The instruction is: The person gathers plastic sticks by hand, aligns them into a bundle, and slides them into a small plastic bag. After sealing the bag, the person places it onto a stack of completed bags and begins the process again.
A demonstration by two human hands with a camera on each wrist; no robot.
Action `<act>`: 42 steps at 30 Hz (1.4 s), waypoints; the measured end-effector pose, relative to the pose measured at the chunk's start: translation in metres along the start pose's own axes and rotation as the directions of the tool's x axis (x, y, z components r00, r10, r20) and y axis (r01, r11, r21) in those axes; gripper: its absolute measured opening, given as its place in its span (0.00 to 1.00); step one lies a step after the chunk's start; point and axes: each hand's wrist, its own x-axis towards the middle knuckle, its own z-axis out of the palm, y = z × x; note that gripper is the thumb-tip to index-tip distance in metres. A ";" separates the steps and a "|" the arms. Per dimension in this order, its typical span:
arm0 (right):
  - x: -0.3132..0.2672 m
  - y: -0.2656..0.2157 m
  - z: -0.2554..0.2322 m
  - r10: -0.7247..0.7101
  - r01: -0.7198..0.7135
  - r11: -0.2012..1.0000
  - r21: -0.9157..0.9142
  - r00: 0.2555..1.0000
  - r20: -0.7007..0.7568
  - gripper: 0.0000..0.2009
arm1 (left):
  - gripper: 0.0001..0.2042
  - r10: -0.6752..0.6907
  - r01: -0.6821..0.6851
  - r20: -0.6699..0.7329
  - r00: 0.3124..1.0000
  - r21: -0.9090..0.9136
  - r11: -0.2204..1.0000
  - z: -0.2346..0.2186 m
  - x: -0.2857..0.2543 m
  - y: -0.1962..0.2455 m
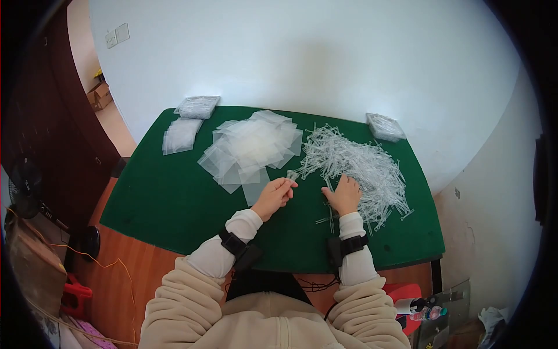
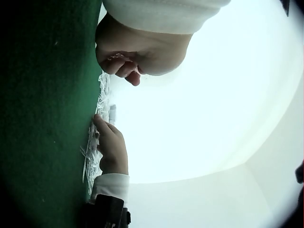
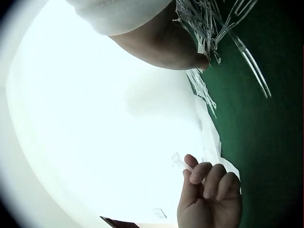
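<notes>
My left hand (image 1: 275, 196) is over the middle of the green table, thumb and curled fingers pinching a few thin clear plastic pieces (image 1: 292, 174). In the right wrist view their ends (image 3: 178, 160) stick out past the thumb of that left hand (image 3: 209, 194). My right hand (image 1: 344, 195) rests at the near left edge of a large heap of clear two-pronged plastic pieces (image 1: 372, 174), its thumb spread away from the fingers. In the right wrist view its fingertips are partly hidden by the heap, and a loose two-pronged piece (image 3: 251, 64) lies close by.
Many flat translucent bags (image 1: 256, 145) are spread left of the heap, with a smaller stack of bags (image 1: 181, 136) further left. Filled clear packs stand at the back left (image 1: 197, 107) and back right (image 1: 385, 127) corners. A white wall (image 1: 314, 64) borders the far edge.
</notes>
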 end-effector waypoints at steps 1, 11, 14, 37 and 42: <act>0.003 0.002 -0.002 0.014 -0.014 1.000 0.001 0.997 0.074 0.25 | 0.10 0.001 -0.001 -0.026 1.000 -0.019 1.000 0.000 0.000 0.000; 0.004 0.007 0.037 -0.162 0.112 0.936 0.334 0.979 0.125 0.17 | 0.10 0.017 -0.023 -0.088 0.996 -0.066 0.998 -0.001 0.000 0.001; 0.001 -0.009 -0.008 -0.065 0.008 0.971 0.238 0.970 0.233 0.15 | 0.10 0.007 -0.015 -0.099 0.995 -0.080 0.997 -0.001 0.000 0.001; 0.002 -0.015 0.001 -0.146 -0.049 0.764 0.644 0.958 0.246 0.09 | 0.11 -0.007 -0.006 -0.150 0.989 -0.086 0.996 0.002 -0.001 0.004; 0.005 -0.022 -0.006 -0.059 -0.039 0.513 0.858 0.995 0.080 0.07 | 0.11 0.000 -0.006 -0.072 0.997 -0.083 0.997 -0.002 0.002 -0.002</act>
